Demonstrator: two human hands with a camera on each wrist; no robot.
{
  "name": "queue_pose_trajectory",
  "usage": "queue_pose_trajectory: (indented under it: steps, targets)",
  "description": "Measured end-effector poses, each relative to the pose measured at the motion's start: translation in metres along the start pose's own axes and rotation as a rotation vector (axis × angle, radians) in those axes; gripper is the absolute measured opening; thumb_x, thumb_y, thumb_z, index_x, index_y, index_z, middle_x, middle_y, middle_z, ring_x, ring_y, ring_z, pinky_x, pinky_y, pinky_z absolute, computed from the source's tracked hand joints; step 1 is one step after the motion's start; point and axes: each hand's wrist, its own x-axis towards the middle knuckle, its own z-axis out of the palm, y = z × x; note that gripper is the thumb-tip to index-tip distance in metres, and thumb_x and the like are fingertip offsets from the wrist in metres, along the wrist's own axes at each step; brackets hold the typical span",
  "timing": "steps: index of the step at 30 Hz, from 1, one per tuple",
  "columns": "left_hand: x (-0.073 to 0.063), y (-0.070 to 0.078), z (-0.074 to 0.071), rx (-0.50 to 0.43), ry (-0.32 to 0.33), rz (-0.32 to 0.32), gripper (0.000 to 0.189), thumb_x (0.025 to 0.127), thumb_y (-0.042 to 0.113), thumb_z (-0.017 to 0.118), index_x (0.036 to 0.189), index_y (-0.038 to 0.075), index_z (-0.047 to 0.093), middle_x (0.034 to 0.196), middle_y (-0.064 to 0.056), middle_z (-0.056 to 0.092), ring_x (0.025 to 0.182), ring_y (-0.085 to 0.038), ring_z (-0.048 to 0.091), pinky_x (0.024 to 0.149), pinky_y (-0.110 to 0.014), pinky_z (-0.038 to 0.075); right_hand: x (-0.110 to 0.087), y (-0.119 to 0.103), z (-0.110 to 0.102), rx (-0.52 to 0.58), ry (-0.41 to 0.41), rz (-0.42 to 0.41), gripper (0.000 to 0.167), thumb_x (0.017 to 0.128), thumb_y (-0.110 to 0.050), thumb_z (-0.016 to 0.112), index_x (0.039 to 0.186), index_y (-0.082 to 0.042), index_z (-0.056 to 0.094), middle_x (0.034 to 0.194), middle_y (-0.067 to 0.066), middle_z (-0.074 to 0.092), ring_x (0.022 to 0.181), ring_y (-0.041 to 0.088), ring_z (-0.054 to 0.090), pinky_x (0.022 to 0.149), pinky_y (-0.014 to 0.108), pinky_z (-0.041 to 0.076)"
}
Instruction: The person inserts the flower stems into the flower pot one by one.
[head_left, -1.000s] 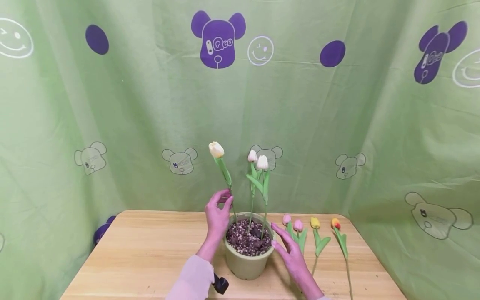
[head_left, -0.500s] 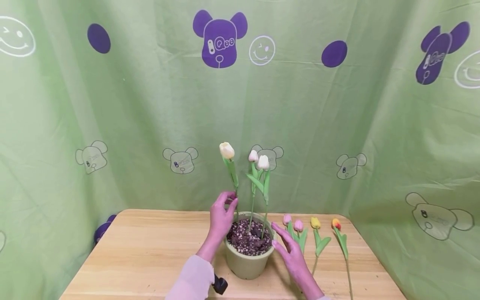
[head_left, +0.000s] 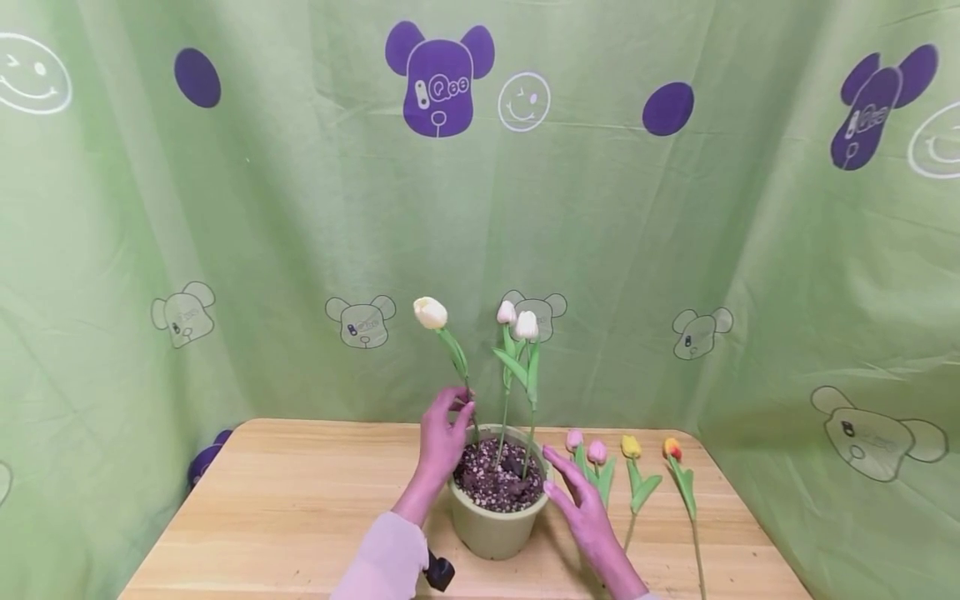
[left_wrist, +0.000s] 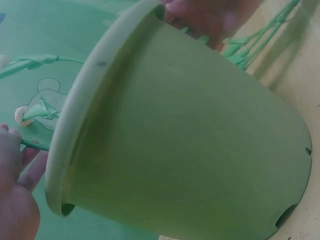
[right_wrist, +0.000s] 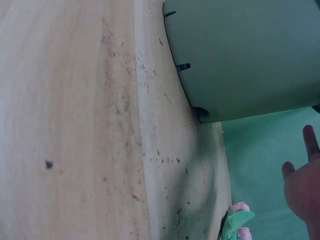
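Observation:
My left hand pinches the stem of a cream tulip, whose head leans to the left over the pot's left rear. The stem's lower end goes down to the dark soil in a round green flowerpot. Two pale pink-white tulips stand upright in the same soil. In the left wrist view the pot wall fills the middle, and my left hand shows beyond its rim. My right hand is at the pot's right side, fingers spread and tips right at the rim.
On the wooden table, right of the pot, lie pink tulips, a yellow tulip and an orange-red tulip. Dark crumbs dot the tabletop in the right wrist view. A green printed curtain surrounds the table.
The left hand has shifted right toward the pot with the cream tulip. The bloom swung right, then tipped back left and lower. The right hand has stayed in place.

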Motion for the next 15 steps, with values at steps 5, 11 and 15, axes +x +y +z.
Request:
queue_pose_trajectory:
  steps: [5,11,15]
  targets:
    - [0.0011,-0.0013,0.0015,0.042,0.041,0.056,0.017,0.097,0.004,0.067,0.115,0.005,0.069,0.107,-0.011,0.071,0.093,-0.028,0.071,0.07,-0.028,0.066,0.0003,0.0006,0.0004,0.003,-0.002,-0.008,0.05,0.104,-0.013,0.06,0.152,-0.006,0.048,0.162,0.021,0.04,0.139,-0.016,0.035,0.115,0.005,0.022]
    - [0.002,-0.0012,0.001,0.126,0.005,0.106,0.017,0.097,0.004,0.066,0.114,0.006,0.069,0.103,-0.007,0.072,0.088,-0.023,0.071,0.067,-0.017,0.061,0.0002,0.0012,0.0004,0.003,-0.003,-0.014,0.05,0.104,-0.013,0.06,0.153,-0.007,0.048,0.162,0.02,0.04,0.14,-0.013,0.036,0.115,0.005,0.023]
    - [0.002,0.0028,-0.0008,0.188,-0.033,0.106,0.015,0.098,0.004,0.066,0.112,0.008,0.069,0.104,-0.007,0.072,0.09,-0.022,0.072,0.069,-0.015,0.06,-0.0004,0.0007,-0.0002,0.003,0.0,-0.017,0.05,0.104,-0.012,0.06,0.152,-0.004,0.048,0.161,0.018,0.042,0.141,-0.01,0.037,0.115,0.005,0.023]
